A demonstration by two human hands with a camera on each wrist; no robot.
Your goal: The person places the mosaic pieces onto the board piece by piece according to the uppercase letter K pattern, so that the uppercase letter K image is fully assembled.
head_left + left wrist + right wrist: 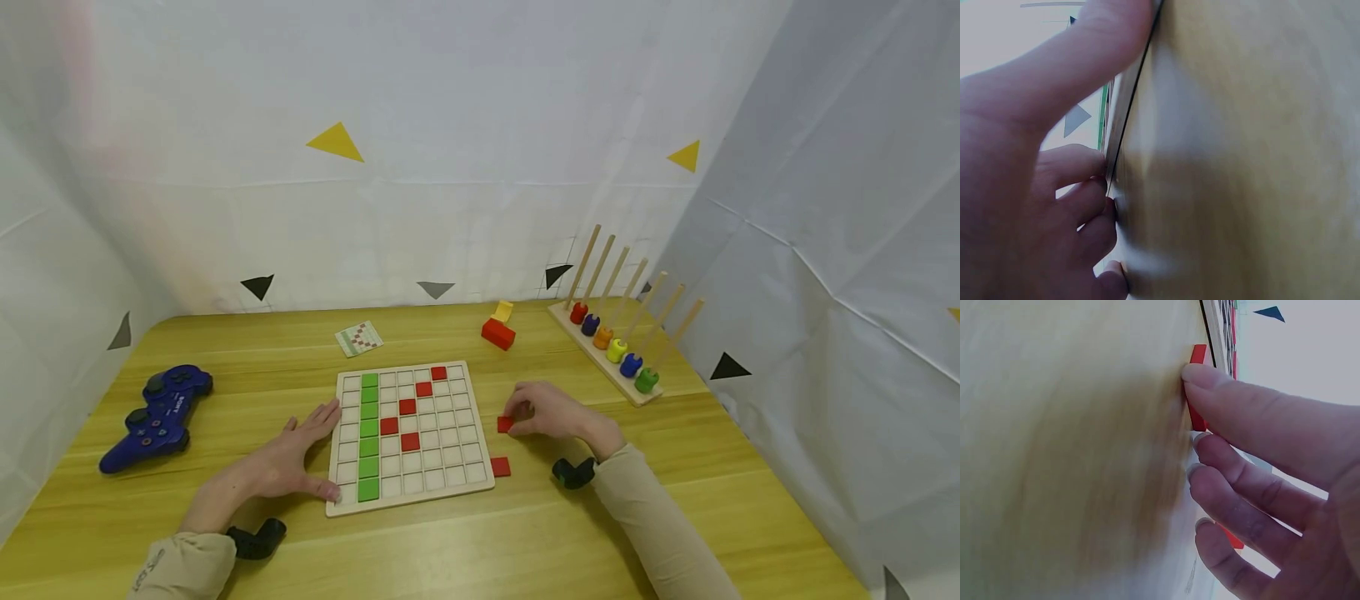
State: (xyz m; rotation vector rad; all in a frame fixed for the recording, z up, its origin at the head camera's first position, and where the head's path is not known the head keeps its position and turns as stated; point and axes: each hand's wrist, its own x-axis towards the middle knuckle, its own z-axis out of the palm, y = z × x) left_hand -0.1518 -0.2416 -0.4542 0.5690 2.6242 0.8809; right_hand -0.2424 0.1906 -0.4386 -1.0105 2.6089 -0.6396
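Observation:
A wooden grid board (408, 504) lies flat on the table, with a column of green tiles (369, 427) and several red tiles (389, 426) in its cells. Against its left edge rests my left hand (288, 457), fingers spread, thumb on the near left corner. Right of the board, my right hand (551, 412) pinches a loose red tile (502, 424) at table level. In the right wrist view the thumb (1210, 378) overlaps red, and the other fingers are bent beside it. Another red tile (500, 467) lies by the board's lower right edge.
Behind the board lie a small pattern card (359, 339), a red block (498, 333) and a yellow piece (503, 312). A peg stand (600, 354) with coloured beads stands at the back right. A blue game controller (159, 417) lies at the left.

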